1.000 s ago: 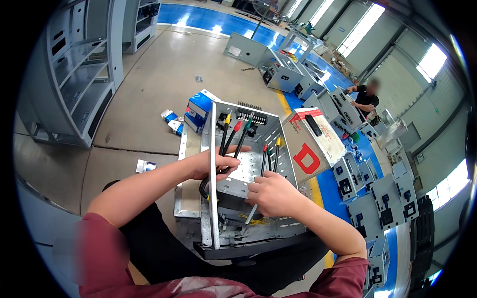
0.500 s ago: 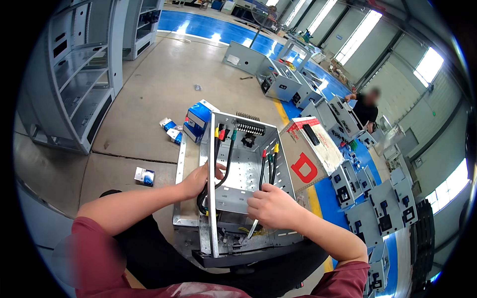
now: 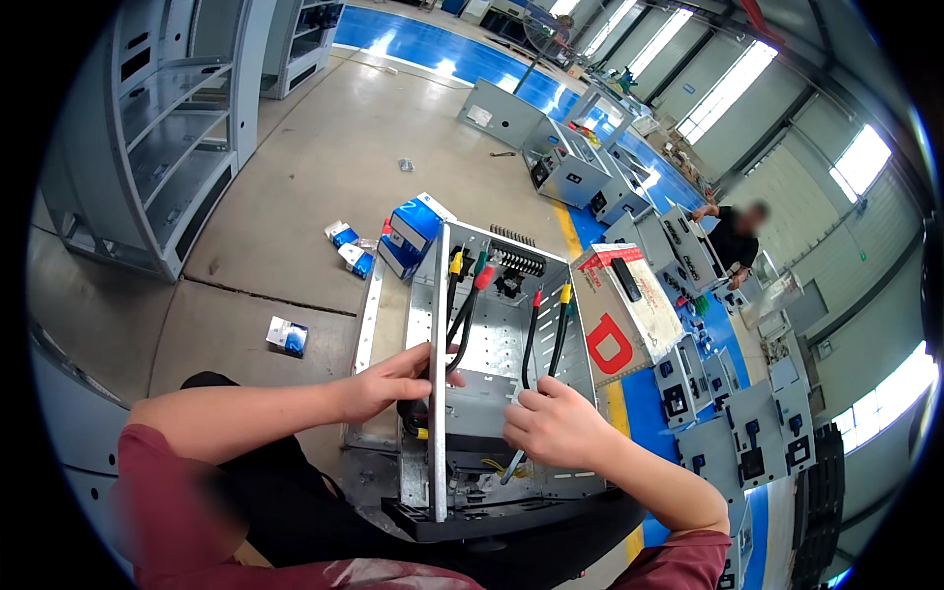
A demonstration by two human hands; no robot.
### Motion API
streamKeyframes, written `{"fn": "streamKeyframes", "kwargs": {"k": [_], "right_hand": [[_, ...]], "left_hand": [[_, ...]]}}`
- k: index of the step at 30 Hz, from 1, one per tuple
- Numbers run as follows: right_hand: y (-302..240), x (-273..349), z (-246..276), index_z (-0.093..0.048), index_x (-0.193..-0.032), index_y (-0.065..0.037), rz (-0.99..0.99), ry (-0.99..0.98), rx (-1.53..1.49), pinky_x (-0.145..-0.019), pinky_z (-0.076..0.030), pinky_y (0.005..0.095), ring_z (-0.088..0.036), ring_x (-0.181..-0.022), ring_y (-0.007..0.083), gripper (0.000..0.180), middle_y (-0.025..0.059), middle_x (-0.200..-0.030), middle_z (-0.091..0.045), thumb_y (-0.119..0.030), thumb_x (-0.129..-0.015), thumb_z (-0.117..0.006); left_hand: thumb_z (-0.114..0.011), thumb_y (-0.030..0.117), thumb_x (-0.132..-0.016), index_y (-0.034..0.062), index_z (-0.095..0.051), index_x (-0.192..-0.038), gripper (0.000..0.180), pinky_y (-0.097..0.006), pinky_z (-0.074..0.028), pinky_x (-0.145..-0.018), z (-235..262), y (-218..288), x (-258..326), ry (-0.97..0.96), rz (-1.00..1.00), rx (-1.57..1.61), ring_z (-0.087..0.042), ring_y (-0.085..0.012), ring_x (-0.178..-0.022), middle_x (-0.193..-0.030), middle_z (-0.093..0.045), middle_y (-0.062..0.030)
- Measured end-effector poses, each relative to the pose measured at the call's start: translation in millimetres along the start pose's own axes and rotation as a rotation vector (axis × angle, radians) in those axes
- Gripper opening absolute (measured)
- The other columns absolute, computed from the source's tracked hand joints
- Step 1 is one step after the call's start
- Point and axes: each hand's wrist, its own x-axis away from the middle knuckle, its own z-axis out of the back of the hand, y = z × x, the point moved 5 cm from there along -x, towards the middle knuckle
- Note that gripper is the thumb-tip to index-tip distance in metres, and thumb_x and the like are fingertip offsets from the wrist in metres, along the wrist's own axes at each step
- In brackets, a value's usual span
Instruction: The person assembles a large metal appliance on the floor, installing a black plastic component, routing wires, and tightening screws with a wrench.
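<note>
Open room inside grey rectangular metal box [image 3: 500, 339].
Left hand [image 3: 388, 383] straddles its edge [image 3: 439, 452], grip we cannot tell; right hand [image 3: 556, 423] grips slim grey rod [image 3: 512, 467].

Right of my metal case [image 3: 497, 336], a cardboard box [image 3: 637, 307] shows me one big red letter [image 3: 626, 346] (plus smaller red print [image 3: 594, 262]); at the case's far left corner, a blue-and-white carton [image 3: 411, 238] bears white marking.

- Box [image 3: 501, 349]: grey metal, open, slotted at 3 o'clock.
- Left cables [image 3: 469, 317]: black, curving; yellow, green and red ends at 11 o'clock.
- Right cables [image 3: 560, 339]: black; red and yellow ends at 1 o'clock.
- Stick [image 3: 512, 465]: grey, in the right hand [image 3: 556, 425], tip towards 7 o'clock.
</note>
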Motion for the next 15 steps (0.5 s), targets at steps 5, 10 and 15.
{"fn": "streamKeyframes", "kwargs": {"k": [5, 10, 15], "right_hand": [[3, 4, -5, -0.062, -0.076, -0.014, -0.059, 0.012, -0.012, -0.076, -0.042, 0.0327, -0.056, -0.082, 0.0171, 0.011, -0.0015, -0.079, -0.052, -0.021, -0.082, -0.068], [4, 7, -9, -0.062, -0.073, -0.014, -0.092, 0.040, -0.039, -0.076, -0.042, 0.0335, -0.056, -0.082, 0.0173, 0.018, -0.0016, -0.079, -0.054, -0.023, -0.084, -0.072], [10, 4, -13, -0.064, -0.073, -0.013, -0.134, 0.037, -0.058, -0.077, -0.043, 0.0337, -0.058, -0.082, 0.0179, 0.022, -0.0020, -0.080, -0.058, -0.026, -0.090, -0.072]], "left_hand": [[-0.081, 0.021, -0.085, 0.0025, -0.019, -0.164, 0.102, -0.041, -0.040, -0.119, -1, 2, -16, -0.063, 0.012, -0.370, -0.051, -0.0264, -0.139, -0.147, -0.053, -0.0164], [-0.076, 0.010, -0.085, 0.0066, -0.015, -0.167, 0.102, -0.039, -0.042, -0.118, -7, 8, -29, -0.145, 0.037, -0.239, -0.056, -0.0251, -0.138, -0.154, -0.055, -0.0146], [-0.062, -0.003, -0.078, 0.0157, -0.012, -0.169, 0.106, -0.036, -0.047, -0.109, 1, 1, -40, -0.239, 0.131, -0.119, -0.053, -0.0252, -0.142, -0.158, -0.051, -0.0154]]}}
